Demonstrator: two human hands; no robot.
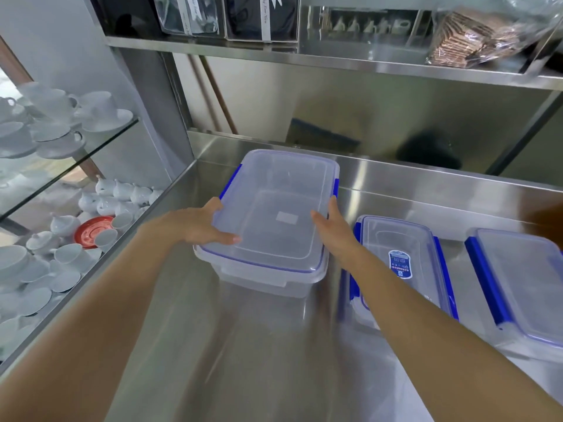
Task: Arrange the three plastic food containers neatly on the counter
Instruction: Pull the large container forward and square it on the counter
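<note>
A large clear plastic container (274, 214) with a lid and blue clips stands on the steel counter (243, 345), left of centre. My left hand (201, 226) grips its left edge with the thumb on the lid. My right hand (335, 229) presses against its right edge. A smaller lidded container with a blue label (402, 269) lies just right of my right forearm. A third lidded container (524, 284) sits at the far right, partly cut off by the frame.
A glass cabinet (61, 178) at the left holds several white cups, saucers, small pots and a red saucer (91, 231). A steel shelf (335, 60) hangs above the counter's back, with packaged goods on it. The counter's back wall rises behind the large container.
</note>
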